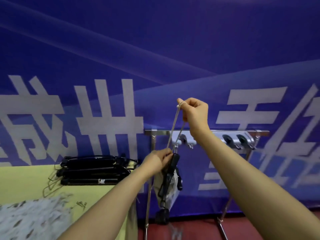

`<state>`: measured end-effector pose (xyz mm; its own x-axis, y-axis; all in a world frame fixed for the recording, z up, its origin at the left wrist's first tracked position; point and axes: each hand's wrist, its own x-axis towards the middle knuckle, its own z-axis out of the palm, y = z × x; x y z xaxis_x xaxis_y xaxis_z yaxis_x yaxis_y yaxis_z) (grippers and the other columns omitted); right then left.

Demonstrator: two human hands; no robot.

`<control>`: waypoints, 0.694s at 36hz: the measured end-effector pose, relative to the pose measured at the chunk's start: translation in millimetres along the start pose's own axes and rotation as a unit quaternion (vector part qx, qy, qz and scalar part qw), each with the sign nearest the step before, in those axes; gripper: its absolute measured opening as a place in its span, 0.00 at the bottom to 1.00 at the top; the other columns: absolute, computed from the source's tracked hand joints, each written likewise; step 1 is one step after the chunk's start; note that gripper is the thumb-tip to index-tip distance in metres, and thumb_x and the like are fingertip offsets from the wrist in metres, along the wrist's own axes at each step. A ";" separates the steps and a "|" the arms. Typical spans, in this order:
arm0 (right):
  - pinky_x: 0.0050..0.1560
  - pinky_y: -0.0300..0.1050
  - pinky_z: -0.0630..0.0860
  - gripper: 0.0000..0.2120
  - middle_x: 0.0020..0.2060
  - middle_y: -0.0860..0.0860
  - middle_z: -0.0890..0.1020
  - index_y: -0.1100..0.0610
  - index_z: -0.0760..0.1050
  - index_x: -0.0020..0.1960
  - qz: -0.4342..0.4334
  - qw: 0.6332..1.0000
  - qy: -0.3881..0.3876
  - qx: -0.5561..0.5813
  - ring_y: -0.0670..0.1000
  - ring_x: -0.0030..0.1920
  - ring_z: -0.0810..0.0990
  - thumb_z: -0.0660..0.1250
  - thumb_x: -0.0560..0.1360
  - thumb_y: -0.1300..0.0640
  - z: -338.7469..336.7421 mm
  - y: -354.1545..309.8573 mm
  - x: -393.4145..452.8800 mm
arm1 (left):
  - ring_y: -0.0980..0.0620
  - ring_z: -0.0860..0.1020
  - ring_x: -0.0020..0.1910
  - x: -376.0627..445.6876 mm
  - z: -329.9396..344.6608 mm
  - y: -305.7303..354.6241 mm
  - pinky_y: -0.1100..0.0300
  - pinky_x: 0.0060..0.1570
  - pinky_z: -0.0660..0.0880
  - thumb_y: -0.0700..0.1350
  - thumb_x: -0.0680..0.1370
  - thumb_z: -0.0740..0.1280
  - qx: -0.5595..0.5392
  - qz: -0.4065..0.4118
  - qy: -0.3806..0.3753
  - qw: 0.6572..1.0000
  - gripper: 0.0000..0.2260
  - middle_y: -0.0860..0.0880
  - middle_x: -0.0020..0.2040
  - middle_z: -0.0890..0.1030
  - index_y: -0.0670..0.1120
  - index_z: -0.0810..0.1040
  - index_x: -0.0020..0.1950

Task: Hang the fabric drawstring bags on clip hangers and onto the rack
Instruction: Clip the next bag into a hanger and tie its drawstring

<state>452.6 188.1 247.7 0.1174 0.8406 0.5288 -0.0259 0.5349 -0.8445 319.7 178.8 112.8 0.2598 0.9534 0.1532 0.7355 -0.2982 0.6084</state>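
Note:
My right hand (194, 113) is raised and pinches the end of a pale drawstring (173, 130), pulled taut upward. My left hand (156, 161) grips the top of a black clip hanger (168, 177) that hangs almost vertically, with a light fabric drawstring bag (171, 189) clipped to it. Both are held in front of the metal rack (216, 133), just below its top rail. A pile of light patterned bags (32, 217) lies on the table at lower left.
A stack of black clip hangers (95, 170) sits on the yellow-green table (26, 177) at left. Grey hooks (237, 141) hang on the rack's rail. A blue banner covers the wall behind. The floor is dark red.

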 end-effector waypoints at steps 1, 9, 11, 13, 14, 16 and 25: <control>0.28 0.41 0.63 0.16 0.21 0.52 0.68 0.61 0.73 0.29 0.006 1.000 0.002 -0.002 0.49 0.24 0.63 0.68 0.75 0.61 -10.9 3.5 1.8 | 0.40 0.79 0.44 2.4 10.9 4.7 0.49 0.46 0.74 0.49 0.81 0.58 0.012 0.000 -0.006 1.000 0.10 0.39 0.43 0.80 0.45 0.74 0.50; 0.32 0.36 0.66 0.16 0.18 0.43 0.71 0.73 0.73 0.36 0.031 0.999 -0.013 -0.029 0.40 0.22 0.69 0.67 0.76 0.61 -71.7 32.4 10.0 | 0.38 0.76 0.53 30.9 51.3 47.2 0.53 0.52 0.68 0.49 0.82 0.53 0.128 -0.044 -0.082 0.987 0.12 0.38 0.54 0.79 0.45 0.70 0.60; 0.33 0.37 0.66 0.15 0.18 0.43 0.72 0.70 0.73 0.35 0.038 0.998 -0.013 -0.042 0.40 0.22 0.70 0.66 0.77 0.61 -83.7 37.4 11.4 | 0.40 0.77 0.53 36.3 57.5 54.7 0.52 0.54 0.70 0.49 0.81 0.57 0.097 -0.049 -0.088 0.990 0.10 0.41 0.54 0.79 0.46 0.72 0.57; 0.32 0.37 0.67 0.15 0.21 0.44 0.74 0.66 0.72 0.33 0.045 0.997 -0.011 -0.058 0.40 0.22 0.71 0.66 0.77 0.61 -93.8 43.0 11.9 | 0.43 0.77 0.51 41.0 64.8 59.7 0.52 0.51 0.73 0.50 0.80 0.60 0.058 -0.051 -0.084 0.993 0.10 0.44 0.53 0.78 0.46 0.75 0.54; 0.32 0.38 0.67 0.15 0.23 0.48 0.75 0.65 0.72 0.32 0.050 0.996 -0.012 -0.066 0.40 0.22 0.71 0.66 0.76 0.61 -99.0 46.3 11.8 | 0.45 0.77 0.49 43.3 69.7 61.2 0.53 0.49 0.73 0.51 0.80 0.61 0.037 -0.052 -0.080 0.995 0.10 0.45 0.51 0.78 0.46 0.76 0.53; 0.29 0.39 0.66 0.16 0.24 0.52 0.76 0.63 0.71 0.30 0.064 0.994 -0.019 -0.088 0.41 0.21 0.68 0.67 0.76 0.60 -110.3 55.3 10.7 | 0.47 0.77 0.45 47.8 80.0 65.9 0.57 0.44 0.71 0.49 0.80 0.62 -0.020 -0.057 -0.068 0.996 0.11 0.44 0.46 0.78 0.43 0.78 0.52; 0.31 0.42 0.64 0.17 0.25 0.63 0.71 0.65 0.70 0.29 0.135 0.972 -0.052 -0.185 0.48 0.26 0.65 0.69 0.74 0.60 -146.8 107.5 -11.7 | 0.42 0.80 0.40 58.6 116.0 75.4 0.50 0.44 0.77 0.49 0.79 0.63 -0.083 -0.091 -0.100 0.987 0.10 0.43 0.40 0.82 0.46 0.81 0.44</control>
<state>594.2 223.2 138.3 0.0534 0.9604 0.2734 0.3189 0.2430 -0.9161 462.9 207.0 77.3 0.2637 0.9574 -0.1179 0.6732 -0.0951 0.7333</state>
